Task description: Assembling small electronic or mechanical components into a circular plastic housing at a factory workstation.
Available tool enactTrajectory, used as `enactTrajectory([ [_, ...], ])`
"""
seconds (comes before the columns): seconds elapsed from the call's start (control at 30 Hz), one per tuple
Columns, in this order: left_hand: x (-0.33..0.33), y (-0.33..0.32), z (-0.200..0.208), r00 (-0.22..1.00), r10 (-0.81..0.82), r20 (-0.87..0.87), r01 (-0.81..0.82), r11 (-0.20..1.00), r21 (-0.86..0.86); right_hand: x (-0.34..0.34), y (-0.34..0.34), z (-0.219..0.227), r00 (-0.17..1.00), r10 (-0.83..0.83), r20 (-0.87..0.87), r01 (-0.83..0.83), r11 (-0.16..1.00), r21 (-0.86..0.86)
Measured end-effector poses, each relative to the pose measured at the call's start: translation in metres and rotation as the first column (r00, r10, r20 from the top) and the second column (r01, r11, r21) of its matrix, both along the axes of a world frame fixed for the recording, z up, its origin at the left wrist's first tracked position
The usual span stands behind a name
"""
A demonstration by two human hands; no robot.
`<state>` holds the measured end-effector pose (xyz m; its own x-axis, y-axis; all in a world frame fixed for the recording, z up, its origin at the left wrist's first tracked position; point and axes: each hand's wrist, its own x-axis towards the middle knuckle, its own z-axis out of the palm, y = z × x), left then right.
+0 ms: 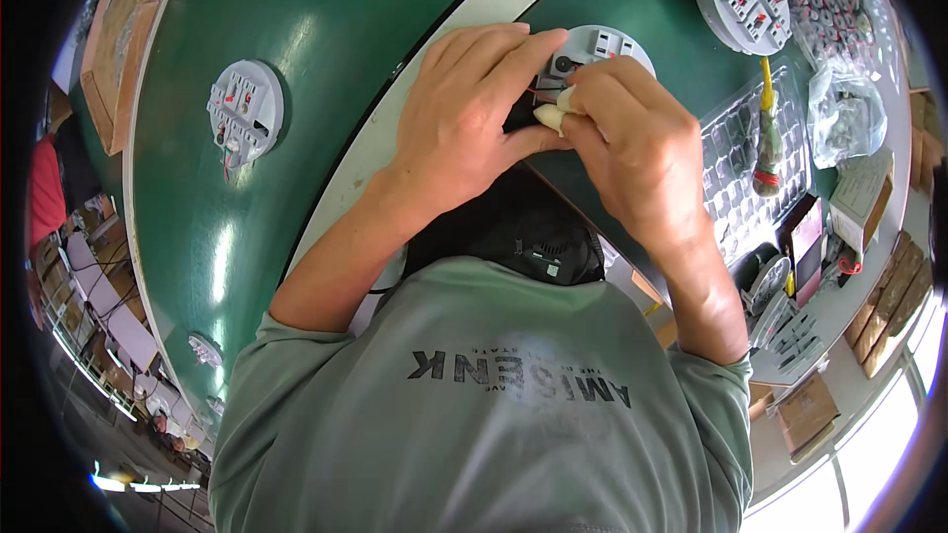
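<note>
A round white plastic housing (632,51) with raised sockets and a dark round part lies in front of me on the green work surface. My left hand (469,104) curves around its left side, fingers extended against it and thumb reaching toward the middle. Pale covers sit on the thumb and a fingertip of my right hand (637,143). Those fingertips are pinched together over the housing's near edge, beside thin red and dark wires (538,92). Whatever lies between them is hidden.
Similar housings stand to the left (259,104) and at the far right (713,5). On the right are a yellow-ended tool (769,133), a clear compartment tray (726,163), a clear plastic bag (847,114) and many small parts (825,0). A pale divider strip (360,153) crosses the table.
</note>
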<state>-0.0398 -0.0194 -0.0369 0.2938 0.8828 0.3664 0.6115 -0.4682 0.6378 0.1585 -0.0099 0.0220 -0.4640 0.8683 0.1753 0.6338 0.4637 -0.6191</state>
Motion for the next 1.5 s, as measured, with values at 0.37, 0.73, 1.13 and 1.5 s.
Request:
enactTrajectory([
  [0.37,0.006,0.007,0.012,0.995,-0.093,0.019,0.094,0.994,-0.058,0.131,-0.026,0.048,0.722,-0.618,0.312,0.611,0.780,0.131],
  [0.73,0.012,0.005,-0.001,0.992,-0.033,0.126,0.036,0.999,-0.025,0.162,-0.021,0.024,0.467,-0.603,0.647,0.786,0.618,0.009],
  [1.13,0.002,-0.005,0.013,0.992,-0.072,0.106,0.074,0.997,-0.015,0.033,-0.043,0.001,0.699,-0.392,-0.598,0.279,0.920,-0.276],
  [1.5,0.019,-0.011,0.006,0.991,-0.032,0.128,0.032,0.999,-0.001,0.009,-0.039,0.002,0.959,-0.253,-0.127,0.242,0.965,-0.098],
])
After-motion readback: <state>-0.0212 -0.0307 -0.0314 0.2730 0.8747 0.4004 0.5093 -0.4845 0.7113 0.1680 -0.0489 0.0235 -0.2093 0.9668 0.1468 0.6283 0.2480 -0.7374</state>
